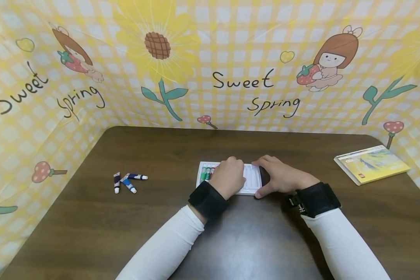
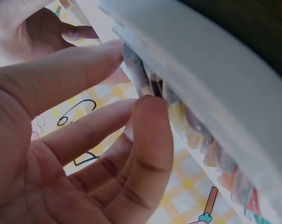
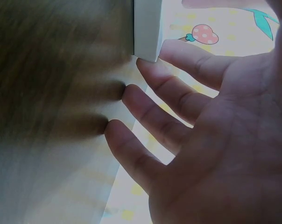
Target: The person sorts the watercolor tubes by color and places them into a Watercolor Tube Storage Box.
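Observation:
A white paint tray [image 1: 252, 177] lies on the table, with green and red paint tubes [image 1: 203, 173] lined up at its left end and bare slots at its right. My left hand [image 1: 230, 177] is over the middle of it and, in the left wrist view, pinches a dark paint tube [image 2: 137, 72] between thumb and forefinger. From above, the hand hides that tube. My right hand [image 1: 285, 175] holds the tray's right end, thumb at the near corner and forefinger at the far one. Its other fingertips [image 3: 114, 128] rest on the table.
Three loose blue and purple paint tubes [image 1: 128, 185] lie to the left on the brown table [image 1: 168, 217]. A yellow booklet or flat box [image 1: 372, 164] is at the right edge. Patterned yellow cloth [image 1: 231, 46] rises behind the table and at its sides.

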`<action>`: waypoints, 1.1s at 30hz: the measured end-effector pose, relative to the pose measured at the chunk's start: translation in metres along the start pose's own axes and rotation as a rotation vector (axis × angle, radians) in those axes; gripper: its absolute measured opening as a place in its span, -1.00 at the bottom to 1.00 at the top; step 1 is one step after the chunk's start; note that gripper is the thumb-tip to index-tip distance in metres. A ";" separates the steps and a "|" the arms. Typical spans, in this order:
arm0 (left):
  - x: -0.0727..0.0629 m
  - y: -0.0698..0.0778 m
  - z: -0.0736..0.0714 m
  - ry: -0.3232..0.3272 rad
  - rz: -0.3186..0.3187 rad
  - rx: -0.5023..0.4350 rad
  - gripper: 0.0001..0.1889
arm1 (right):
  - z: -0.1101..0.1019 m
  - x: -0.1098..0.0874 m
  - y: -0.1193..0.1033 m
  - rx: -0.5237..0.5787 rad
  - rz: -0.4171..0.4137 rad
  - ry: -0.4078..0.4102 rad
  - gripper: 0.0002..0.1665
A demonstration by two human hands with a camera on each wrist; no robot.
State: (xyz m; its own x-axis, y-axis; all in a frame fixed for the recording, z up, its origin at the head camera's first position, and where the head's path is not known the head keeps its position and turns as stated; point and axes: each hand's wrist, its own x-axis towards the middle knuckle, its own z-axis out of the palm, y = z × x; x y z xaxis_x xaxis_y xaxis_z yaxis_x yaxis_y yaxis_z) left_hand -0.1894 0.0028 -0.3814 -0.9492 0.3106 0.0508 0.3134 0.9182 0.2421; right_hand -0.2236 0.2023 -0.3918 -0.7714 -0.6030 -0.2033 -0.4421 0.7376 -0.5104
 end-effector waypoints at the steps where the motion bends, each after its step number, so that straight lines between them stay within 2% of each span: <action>1: 0.000 -0.001 0.000 -0.006 0.003 0.006 -0.79 | 0.000 0.000 0.000 -0.002 0.000 -0.001 0.16; 12: 0.002 -0.001 -0.001 -0.034 0.018 0.034 -0.78 | -0.001 -0.001 -0.001 -0.008 -0.002 0.012 0.15; 27: 0.002 -0.009 0.005 -0.083 0.022 -0.012 -0.78 | 0.001 -0.001 -0.002 -0.002 -0.002 0.011 0.15; 33: 0.001 -0.009 0.007 -0.075 0.025 -0.017 -0.77 | 0.002 -0.002 -0.002 -0.009 -0.005 0.009 0.16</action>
State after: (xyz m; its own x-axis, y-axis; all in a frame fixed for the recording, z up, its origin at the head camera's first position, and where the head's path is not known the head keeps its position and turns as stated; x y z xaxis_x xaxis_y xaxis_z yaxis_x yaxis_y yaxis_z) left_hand -0.1927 -0.0038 -0.3908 -0.9359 0.3519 -0.0158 0.3362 0.9058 0.2577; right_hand -0.2199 0.2016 -0.3919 -0.7730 -0.6042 -0.1935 -0.4502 0.7372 -0.5038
